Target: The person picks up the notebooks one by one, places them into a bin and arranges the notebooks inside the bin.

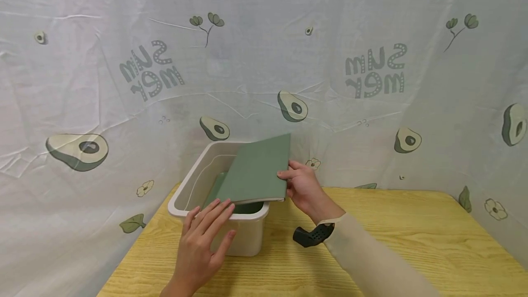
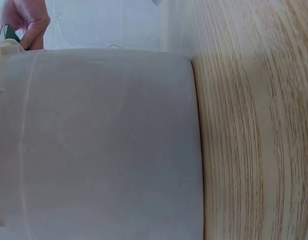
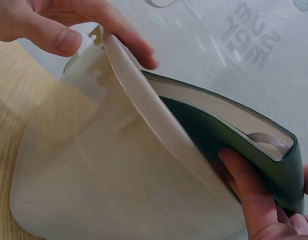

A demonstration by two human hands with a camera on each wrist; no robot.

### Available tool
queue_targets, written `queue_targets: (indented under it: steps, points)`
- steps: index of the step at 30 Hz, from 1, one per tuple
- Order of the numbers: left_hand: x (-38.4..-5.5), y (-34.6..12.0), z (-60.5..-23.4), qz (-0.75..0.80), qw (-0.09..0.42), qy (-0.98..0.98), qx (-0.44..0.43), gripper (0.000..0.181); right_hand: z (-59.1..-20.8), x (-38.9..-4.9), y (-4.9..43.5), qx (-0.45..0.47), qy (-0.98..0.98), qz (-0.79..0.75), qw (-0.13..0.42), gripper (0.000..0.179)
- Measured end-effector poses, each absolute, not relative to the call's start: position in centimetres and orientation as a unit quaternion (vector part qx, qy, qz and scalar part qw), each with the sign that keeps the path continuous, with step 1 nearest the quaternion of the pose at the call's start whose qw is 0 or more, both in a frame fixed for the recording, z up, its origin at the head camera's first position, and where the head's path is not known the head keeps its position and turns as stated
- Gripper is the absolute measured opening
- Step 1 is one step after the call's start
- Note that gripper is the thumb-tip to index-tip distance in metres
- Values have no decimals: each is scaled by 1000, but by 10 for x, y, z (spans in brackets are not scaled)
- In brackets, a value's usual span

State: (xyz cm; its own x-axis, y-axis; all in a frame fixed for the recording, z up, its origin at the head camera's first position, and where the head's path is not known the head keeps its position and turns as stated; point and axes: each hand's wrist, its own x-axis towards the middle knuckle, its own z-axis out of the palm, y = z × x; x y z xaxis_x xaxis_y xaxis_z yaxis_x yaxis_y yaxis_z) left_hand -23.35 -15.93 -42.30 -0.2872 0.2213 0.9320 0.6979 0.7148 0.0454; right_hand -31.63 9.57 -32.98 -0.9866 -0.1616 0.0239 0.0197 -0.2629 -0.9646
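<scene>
A green hardcover notebook [image 1: 260,168] lies tilted over a white plastic bin [image 1: 243,239]. My right hand [image 1: 304,189] grips its right edge, thumb on the cover and fingers beneath. Pale page edges and a ribbon marker [image 3: 269,140] show in the right wrist view. At the bin's near rim rests my left hand [image 1: 202,239], its fingers extended near the notebook's closest corner; whether they touch the notebook I cannot tell. Inside the bin is another green surface [image 1: 217,186], mostly hidden under the notebook. The left wrist view is largely filled by the bin's wall [image 2: 108,145].
The bin stands on a wood-grain table [image 1: 412,233], whose surface extends to the right. Behind it hangs a pale curtain [image 1: 255,68] printed with avocados and lettering. A black device [image 1: 311,236] is strapped at my right wrist.
</scene>
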Motion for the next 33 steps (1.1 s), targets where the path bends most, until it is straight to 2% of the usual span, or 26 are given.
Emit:
queue_targets:
  steps: [15, 33]
  points:
    - [-231, -159, -424, -233, 511, -775, -289, 48, -324, -319, 57, -48, 621, -780, 61, 53]
    - [-232, -158, -423, -229, 514, -775, -287, 49, -316, -318, 39, -51, 655, -749, 85, 57]
